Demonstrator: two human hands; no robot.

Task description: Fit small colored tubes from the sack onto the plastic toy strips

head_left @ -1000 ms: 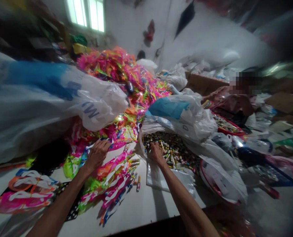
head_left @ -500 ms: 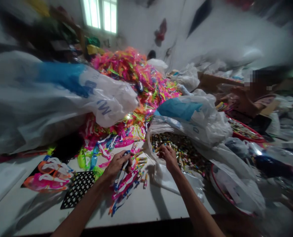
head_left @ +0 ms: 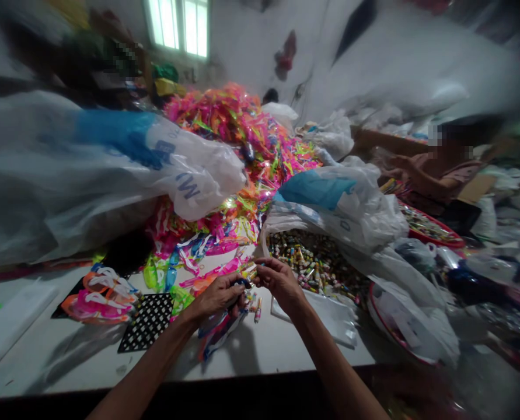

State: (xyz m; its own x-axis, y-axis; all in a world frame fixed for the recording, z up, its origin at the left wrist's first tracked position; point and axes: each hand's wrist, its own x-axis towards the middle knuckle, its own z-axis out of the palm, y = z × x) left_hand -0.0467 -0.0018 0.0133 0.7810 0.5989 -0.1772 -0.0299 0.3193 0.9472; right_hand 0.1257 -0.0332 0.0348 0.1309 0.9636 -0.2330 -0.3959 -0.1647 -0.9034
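Observation:
My left hand (head_left: pixel 225 295) is closed around a dark blue plastic piece (head_left: pixel 243 282). Just to its right, my right hand (head_left: pixel 281 282) pinches a small tube-like piece (head_left: pixel 251 274) against the blue one; the fingers partly hide it. Below my left hand lie blue and pink strips with white bands (head_left: pixel 218 335). A single small colourful tube (head_left: pixel 258 310) rests on the white table (head_left: pixel 286 353). Behind my right hand, an open plastic bag (head_left: pixel 265 239) holds a heap of small multicoloured tubes (head_left: pixel 307 262).
Bright pink, orange and yellow plastic pieces (head_left: pixel 224 116) form a tall pile at the back. A large white bag (head_left: pixel 111 186) flanks it. Left are a black lattice basket (head_left: pixel 148 321) and orange-pink pieces (head_left: pixel 102 303). Clear sleeves (head_left: pixel 330 321) lie right. A person (head_left: pixel 439 175) sits at right.
My right hand has moved left from the heap of tubes to meet my left hand. The left hand has shifted slightly right, toward it.

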